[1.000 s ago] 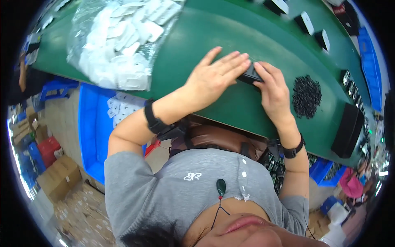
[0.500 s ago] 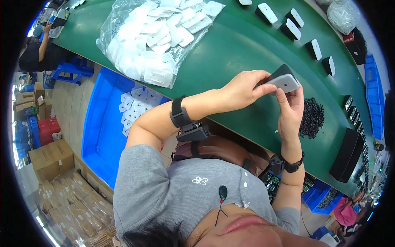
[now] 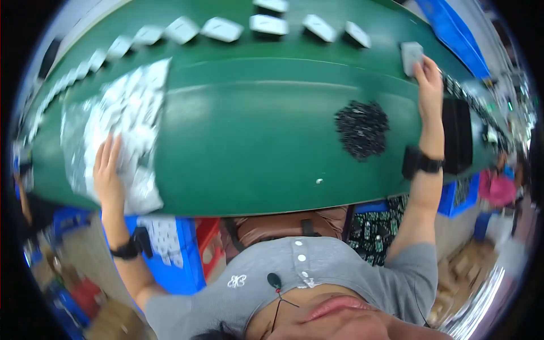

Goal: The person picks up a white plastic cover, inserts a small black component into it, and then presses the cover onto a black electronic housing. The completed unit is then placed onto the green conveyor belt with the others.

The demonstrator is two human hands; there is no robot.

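Note:
My left hand (image 3: 109, 173) lies with fingers stretched out over a clear plastic bag of white plastic covers (image 3: 136, 122), at the left of the table; whether it presses on a cover I cannot tell. At the far right, my right hand (image 3: 429, 82) pinches the near edge of a small white-faced case (image 3: 412, 58), which is at the table's surface. A heap of small black parts (image 3: 362, 130) lies to the left of my right forearm. Motion blurs the picture somewhat.
White-topped cases (image 3: 222, 29) stand in a curved row along the table's far side. A long black box (image 3: 457, 133) sits right of my right forearm, near rows of circuit boards (image 3: 374, 229). Blue bins (image 3: 170, 243) stand below the front edge.
Both hands have parted: the left has moved to the bag of white covers, the right has carried the case to the far right. My view has turned, so everything sits differently in the picture.

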